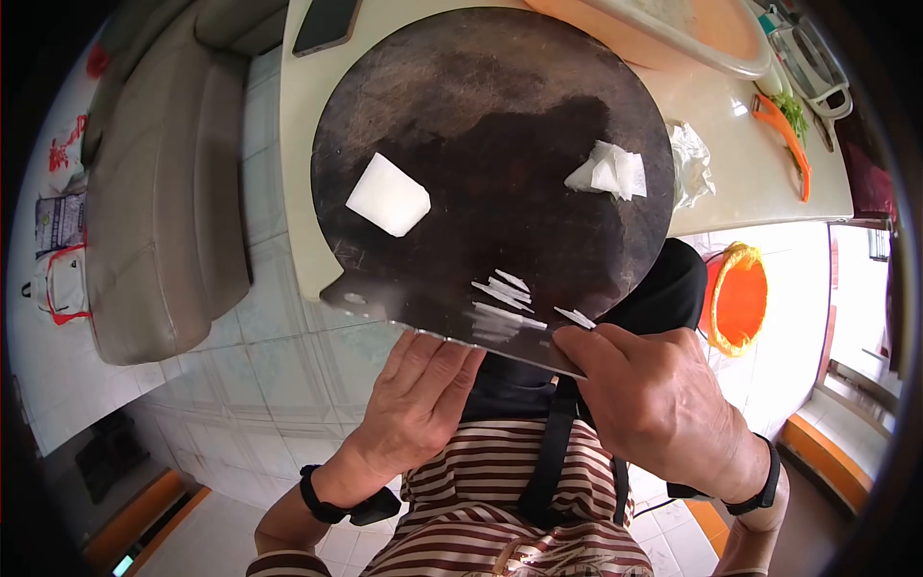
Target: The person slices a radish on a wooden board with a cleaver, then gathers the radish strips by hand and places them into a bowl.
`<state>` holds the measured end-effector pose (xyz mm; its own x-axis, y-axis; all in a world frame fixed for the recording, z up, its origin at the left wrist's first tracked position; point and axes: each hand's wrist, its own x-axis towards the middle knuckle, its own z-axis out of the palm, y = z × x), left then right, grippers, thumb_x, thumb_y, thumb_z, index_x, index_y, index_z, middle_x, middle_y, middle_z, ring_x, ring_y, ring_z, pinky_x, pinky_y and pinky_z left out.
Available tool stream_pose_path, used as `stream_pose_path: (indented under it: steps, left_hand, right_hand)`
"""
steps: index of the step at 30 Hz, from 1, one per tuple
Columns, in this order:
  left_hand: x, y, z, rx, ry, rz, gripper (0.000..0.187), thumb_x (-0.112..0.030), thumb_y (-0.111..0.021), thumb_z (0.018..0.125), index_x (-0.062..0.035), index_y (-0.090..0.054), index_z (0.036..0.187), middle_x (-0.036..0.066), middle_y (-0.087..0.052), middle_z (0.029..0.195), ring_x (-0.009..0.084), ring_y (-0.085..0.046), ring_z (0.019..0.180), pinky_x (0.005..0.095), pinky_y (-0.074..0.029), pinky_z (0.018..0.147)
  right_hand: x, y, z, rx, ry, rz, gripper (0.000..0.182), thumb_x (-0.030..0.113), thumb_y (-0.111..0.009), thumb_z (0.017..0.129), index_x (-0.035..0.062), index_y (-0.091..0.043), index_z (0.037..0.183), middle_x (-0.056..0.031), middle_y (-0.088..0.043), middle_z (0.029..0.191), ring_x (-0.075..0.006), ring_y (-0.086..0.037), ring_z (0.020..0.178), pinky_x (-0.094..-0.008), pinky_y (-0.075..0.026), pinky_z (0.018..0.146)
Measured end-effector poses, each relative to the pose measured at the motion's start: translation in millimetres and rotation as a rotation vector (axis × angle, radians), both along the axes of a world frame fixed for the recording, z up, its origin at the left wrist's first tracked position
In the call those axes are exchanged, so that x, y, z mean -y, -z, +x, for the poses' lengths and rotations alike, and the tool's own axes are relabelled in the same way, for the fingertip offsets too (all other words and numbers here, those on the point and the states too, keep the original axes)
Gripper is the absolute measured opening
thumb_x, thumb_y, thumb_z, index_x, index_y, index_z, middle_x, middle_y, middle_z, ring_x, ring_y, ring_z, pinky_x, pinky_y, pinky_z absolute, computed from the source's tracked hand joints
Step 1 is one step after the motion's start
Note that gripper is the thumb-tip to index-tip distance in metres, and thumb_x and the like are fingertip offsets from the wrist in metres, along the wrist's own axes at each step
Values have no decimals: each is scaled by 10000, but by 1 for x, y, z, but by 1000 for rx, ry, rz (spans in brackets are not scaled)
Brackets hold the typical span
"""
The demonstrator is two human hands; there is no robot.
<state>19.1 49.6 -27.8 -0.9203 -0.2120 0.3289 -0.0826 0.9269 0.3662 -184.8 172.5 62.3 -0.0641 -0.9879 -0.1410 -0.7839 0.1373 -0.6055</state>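
Observation:
My right hand (pixel 654 394) is closed round the handle end of a broad kitchen knife (pixel 423 322). The shiny blade lies tilted across the near rim of a round dark cutting board (pixel 481 202) and points left. My left hand (pixel 418 399) is at the blade's near edge, fingers together and bent, their tips hidden behind the steel. Thin white strips (pixel 505 291) lie by the blade, which mirrors some of them; a few more lie near my right fingers. A white block (pixel 387 194) sits left on the board, thin white slices (pixel 611 171) to the right.
Crumpled white wrapping (pixel 690 165) touches the board's right side. An orange peeler (pixel 784 139) and green leaves lie farther right on the table (pixel 721 212). A large basin (pixel 663 34) stands behind, a phone (pixel 327 24) back left. An orange bin (pixel 738 303) is on the floor.

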Motion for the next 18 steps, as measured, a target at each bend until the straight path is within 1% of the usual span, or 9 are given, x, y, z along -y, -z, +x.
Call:
stream_pose_path:
  steps: [2, 5, 9, 12, 14, 18]
  left_hand:
    - [2, -1, 4, 42, 29, 0, 249, -26, -701, 767, 62, -710, 999, 125, -630, 1108, 288, -604, 1033, 443, -495, 941]
    - [4, 3, 7, 27, 42, 20, 212, -36, -715, 778, 55, -714, 970, 109, -638, 1064, 274, -608, 998, 436, -499, 929]
    - [6, 5, 7, 10, 55, 29, 222, -37, -728, 770, 55, -716, 971, 109, -641, 1067, 274, -606, 1004, 435, -495, 932]
    - [7, 0, 3, 9, 46, -5, 235, -38, -729, 771, 57, -716, 985, 110, -642, 1097, 278, -603, 1025, 430, -489, 942]
    - [7, -3, 1, 29, 36, 1, 259, -40, -718, 770, 61, -717, 1009, 117, -640, 1132, 285, -598, 1053, 437, -468, 981]
    - [7, 2, 1, 9, 39, 41, 280, -44, -715, 761, 63, -719, 1019, 118, -641, 1139, 279, -597, 1057, 438, -463, 990]
  right_hand:
    - [0, -3, -2, -27, -50, 20, 208, -11, -616, 702, -28, -511, 881, -127, -535, 708, -308, -616, 584, -376, -486, 490]
    - [1, -6, -3, -51, -70, 31, 199, -6, -621, 697, -23, -511, 863, -120, -519, 687, -306, -613, 575, -375, -480, 478]
    - [4, -6, -4, -70, -74, 64, 191, -8, -619, 695, -22, -511, 852, -121, -518, 679, -305, -611, 569, -374, -473, 466]
    - [11, -7, -5, -87, -124, 90, 182, -17, -610, 695, -23, -503, 841, -132, -536, 693, -316, -611, 570, -380, -476, 478]
    - [17, -1, -3, -66, -123, 70, 177, -26, -602, 695, -19, -495, 836, -140, -549, 704, -326, -613, 580, -387, -481, 495]
    - [15, 12, -3, 10, -62, -23, 183, -21, -604, 691, -13, -489, 834, -143, -549, 709, -336, -613, 592, -394, -484, 508]
